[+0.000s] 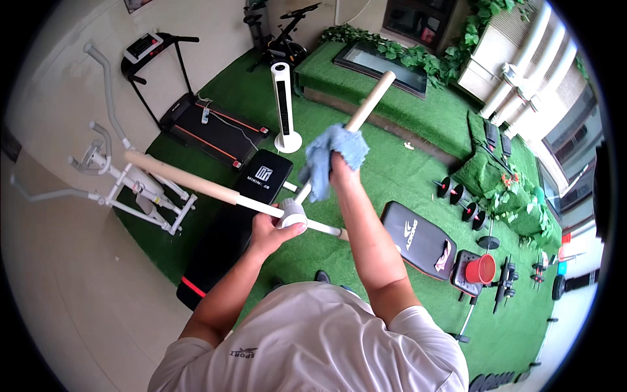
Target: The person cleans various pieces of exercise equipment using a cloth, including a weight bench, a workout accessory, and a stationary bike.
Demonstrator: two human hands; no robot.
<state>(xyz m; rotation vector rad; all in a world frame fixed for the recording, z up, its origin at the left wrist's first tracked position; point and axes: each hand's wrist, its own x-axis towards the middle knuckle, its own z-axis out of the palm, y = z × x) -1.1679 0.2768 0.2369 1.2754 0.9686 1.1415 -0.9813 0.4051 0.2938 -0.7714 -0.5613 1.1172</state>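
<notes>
My left hand (267,234) grips the grey and white round hub (293,214) of a three-armed piece of equipment, its thumb laid across the hub's near side. One arm, a white bar with a long beige sleeve (183,177), reaches out to the left. Another arm with a beige sleeve (373,100) slants up and away to the right. Around that arm my right hand (341,168) holds a blue cloth (325,152), which covers most of my fingers. A third white bar (323,228) runs right from the hub and passes behind my right forearm.
A black padded bench (220,240) lies below the bars, with an Adking bench (411,230) and red bucket (480,269) to the right. Beyond stand a white tower fan (282,105), a treadmill (215,127) and a white elliptical trainer (147,188). Dumbbells (460,193) rest on green artificial turf (382,169).
</notes>
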